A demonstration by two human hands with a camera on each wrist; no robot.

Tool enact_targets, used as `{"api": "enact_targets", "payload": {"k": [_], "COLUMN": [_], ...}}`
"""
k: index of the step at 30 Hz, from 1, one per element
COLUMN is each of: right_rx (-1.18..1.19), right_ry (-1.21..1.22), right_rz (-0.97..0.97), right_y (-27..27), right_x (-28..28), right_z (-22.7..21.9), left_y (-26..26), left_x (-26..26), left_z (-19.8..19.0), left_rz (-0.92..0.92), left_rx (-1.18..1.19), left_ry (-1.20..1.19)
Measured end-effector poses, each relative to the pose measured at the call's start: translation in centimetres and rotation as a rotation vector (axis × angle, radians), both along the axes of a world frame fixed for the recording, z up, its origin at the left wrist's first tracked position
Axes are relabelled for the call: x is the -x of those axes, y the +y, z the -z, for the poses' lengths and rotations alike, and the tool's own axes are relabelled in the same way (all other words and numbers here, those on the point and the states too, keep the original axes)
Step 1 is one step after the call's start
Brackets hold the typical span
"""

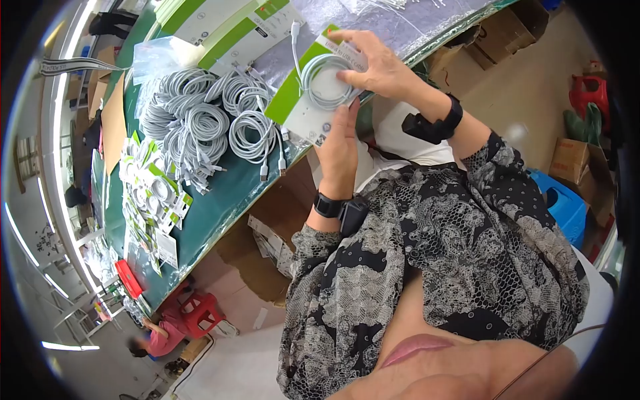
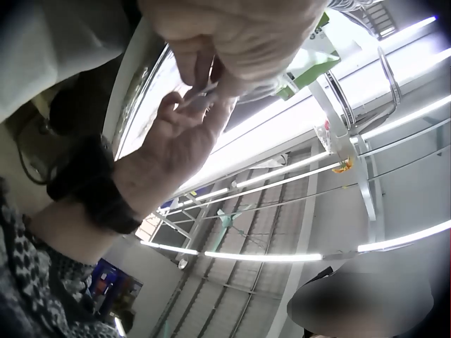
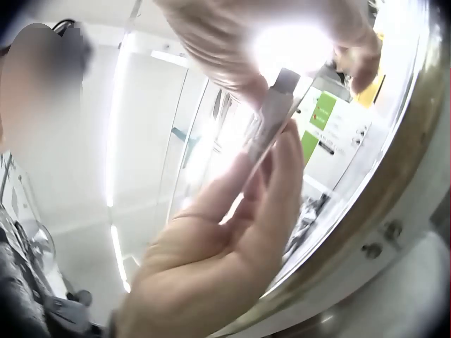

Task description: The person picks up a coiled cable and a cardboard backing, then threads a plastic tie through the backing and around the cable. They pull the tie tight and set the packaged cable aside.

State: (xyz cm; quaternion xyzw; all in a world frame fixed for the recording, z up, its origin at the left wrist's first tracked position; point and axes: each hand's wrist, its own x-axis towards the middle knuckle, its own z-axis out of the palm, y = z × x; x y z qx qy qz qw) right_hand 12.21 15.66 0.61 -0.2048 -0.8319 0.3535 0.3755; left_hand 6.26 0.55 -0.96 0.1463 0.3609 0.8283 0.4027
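Both hands hold a green and white packaging card [image 1: 283,107] up in front of the body, over the table's edge. A coiled white USB cable [image 1: 312,72] lies against its face, and one connector end [image 1: 295,32] sticks out past the card. My left hand [image 1: 339,153] pinches the card's lower edge between thumb and fingers. From the right side my right hand [image 1: 383,70] grips the card, thumb on the coil and fingers at the top edge. In the right wrist view a connector [image 3: 285,81] shows between the left hand [image 3: 218,260] and the right hand [image 3: 218,42].
A heap of coiled cables [image 1: 190,117] lies on the green table [image 1: 207,207], beside a pile of carded cables [image 1: 153,193]. Large green and white sheets [image 1: 247,40] lie at the back. Cartons [image 1: 570,160] and a red stool [image 1: 200,313] stand on the floor; another person [image 1: 163,337] sits farther off.
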Motion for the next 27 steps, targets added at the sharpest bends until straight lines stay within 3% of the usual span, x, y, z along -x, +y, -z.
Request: {"api": "enact_targets", "payload": {"k": [1,2,4,6,8,9,10,12,13,14,16,19,21,22,24,25,27], "right_rx": [0.106,0.107,-0.074,-0.015,-0.065,-0.007,-0.006,-0.071,-0.067,-0.118,-0.164,-0.106,-0.111,-0.108,-0.569,-0.567,-0.47], "right_ry": [0.005,0.011,-0.01,0.011,-0.023,-0.074,-0.071,-0.105,-0.108,-0.126,-0.144,-0.124,-0.24,-0.241,0.016,0.016,-0.036], "right_rz": [-0.179,-0.172,-0.168,-0.165,-0.174,-0.168,-0.17,-0.212,-0.219,-0.275,-0.327,-0.449,-0.565,-0.565,-0.357,-0.356,-0.025], "right_y": [0.5,1.1,2.3,1.9,1.5,1.2,1.2,1.0,1.0,1.2,1.5,2.1,2.2,2.2,2.0,1.8,0.8], "right_x": [-0.3,-0.5,-1.4,-2.0,-2.3,-2.4,-2.4,-2.6,-2.7,-2.7,-2.7,-3.0,-3.1,-2.9,-2.3,-2.8,-4.2], "right_z": [0.0,-0.3,-1.7,-3.0,-3.4,-3.8,-3.8,-3.6,-3.6,-3.6,-3.7,-4.1,-4.5,-4.3,-3.9,-4.0,-4.8], "left_y": [-0.3,-1.0,-2.7,-3.3,-3.9,-3.9,-3.5,-2.6,-2.0,-2.1,-1.7,-0.8,-0.1,0.3,1.1,1.4,1.8], "left_x": [-0.3,0.4,2.8,4.7,6.6,7.1,7.2,7.3,5.3,5.5,6.7,6.6,6.1,5.7,5.2,5.4,4.8], "left_z": [-0.4,-0.4,-0.3,0.4,-0.3,-1.5,-1.8,-1.9,-4.1,-3.6,-1.9,-2.2,-2.5,-2.5,-2.7,-2.0,-2.1], "left_rz": [0.009,0.016,0.411,0.336,0.352,0.564,0.563,0.411,0.271,0.265,0.428,0.496,0.523,0.524,0.43,0.376,0.258], "left_rx": [-0.02,-0.018,0.246,0.208,-0.005,-0.178,-0.177,0.198,0.214,0.218,0.407,0.403,0.388,0.39,0.385,0.335,0.302], "left_ry": [0.042,0.047,0.54,0.349,0.056,-0.055,-0.052,0.139,0.491,0.488,0.358,0.359,0.328,0.326,0.311,0.28,0.251]}}
